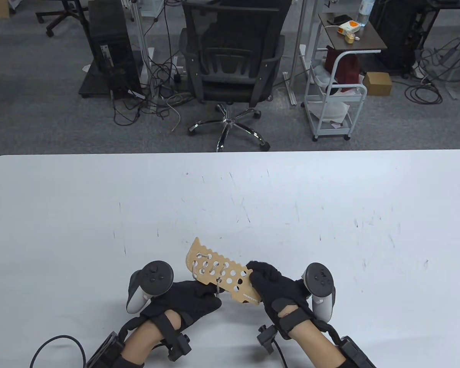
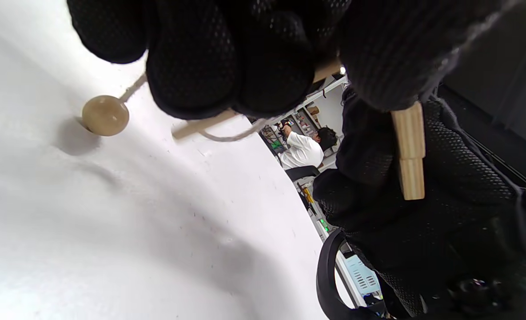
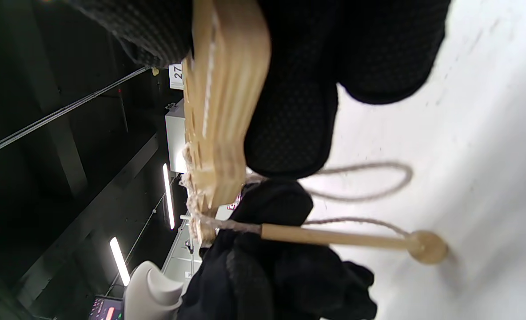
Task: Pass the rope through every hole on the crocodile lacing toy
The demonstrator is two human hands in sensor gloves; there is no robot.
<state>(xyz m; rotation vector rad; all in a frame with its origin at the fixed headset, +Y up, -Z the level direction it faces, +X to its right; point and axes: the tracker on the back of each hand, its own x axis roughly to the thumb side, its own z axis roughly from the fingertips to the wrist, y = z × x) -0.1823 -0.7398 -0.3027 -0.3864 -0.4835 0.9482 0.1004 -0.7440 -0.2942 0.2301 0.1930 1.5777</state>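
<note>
While both hands hold the crocodile toy (image 1: 219,271), a tag (image 3: 178,71) reads "27".

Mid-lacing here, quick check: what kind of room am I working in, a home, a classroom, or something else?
Most likely an office or lab workspace. Beyond the white table stand a black mesh office chair, a computer tower with loose cables on grey carpet, and a white rolling cart. Nothing looks domestic.

Crocodile board (image 1: 220,274) between both hands
</note>
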